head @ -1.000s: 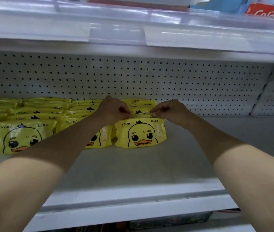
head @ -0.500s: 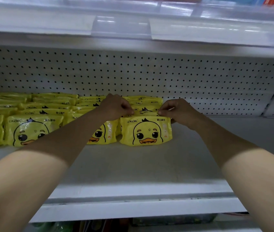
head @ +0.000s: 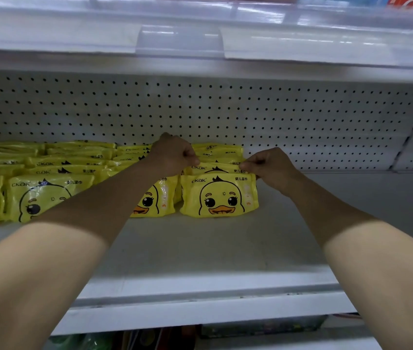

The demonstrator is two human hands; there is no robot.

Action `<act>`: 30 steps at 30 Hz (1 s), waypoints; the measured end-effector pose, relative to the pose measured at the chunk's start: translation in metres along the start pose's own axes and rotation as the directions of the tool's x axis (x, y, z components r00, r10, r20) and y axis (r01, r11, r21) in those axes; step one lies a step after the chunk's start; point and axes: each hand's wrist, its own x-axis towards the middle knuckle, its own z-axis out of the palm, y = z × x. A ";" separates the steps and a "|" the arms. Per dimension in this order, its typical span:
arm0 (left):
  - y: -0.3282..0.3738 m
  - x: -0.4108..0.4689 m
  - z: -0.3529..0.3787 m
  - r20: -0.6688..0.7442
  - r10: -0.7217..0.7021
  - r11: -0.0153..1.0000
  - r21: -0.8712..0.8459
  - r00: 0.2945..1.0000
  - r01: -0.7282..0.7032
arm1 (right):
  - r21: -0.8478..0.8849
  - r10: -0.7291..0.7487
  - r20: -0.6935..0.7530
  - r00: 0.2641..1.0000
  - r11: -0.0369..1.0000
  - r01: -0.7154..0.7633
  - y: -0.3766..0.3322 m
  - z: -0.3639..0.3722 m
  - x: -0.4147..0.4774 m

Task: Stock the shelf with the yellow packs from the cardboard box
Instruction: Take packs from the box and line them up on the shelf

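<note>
Yellow packs with a duck face stand in rows on the white shelf (head: 200,248), filling its left half. The rightmost row ends in a front pack (head: 219,197) standing upright. Right behind it stands another yellow pack (head: 215,168). My left hand (head: 173,154) pinches that pack's top left corner and my right hand (head: 268,165) pinches its top right corner. Both forearms reach in from the bottom of the view. The cardboard box is not in view.
A pegboard back wall (head: 276,117) closes the shelf behind. The shelf above (head: 200,44) overhangs with clear label strips. Further yellow packs (head: 41,195) stand at the left. The lower shelf holds dark items (head: 250,329).
My view has shifted slightly, so the packs sit further right and lower. Both hands keep pinching the top corners of the pack behind the front one and have barely moved.
</note>
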 end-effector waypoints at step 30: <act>0.108 -0.191 -0.024 -0.189 -0.269 0.956 0.071 0.944 0.286 | -0.651 -0.090 0.211 0.973 0.730 0.208 -0.082 -0.033 -0.165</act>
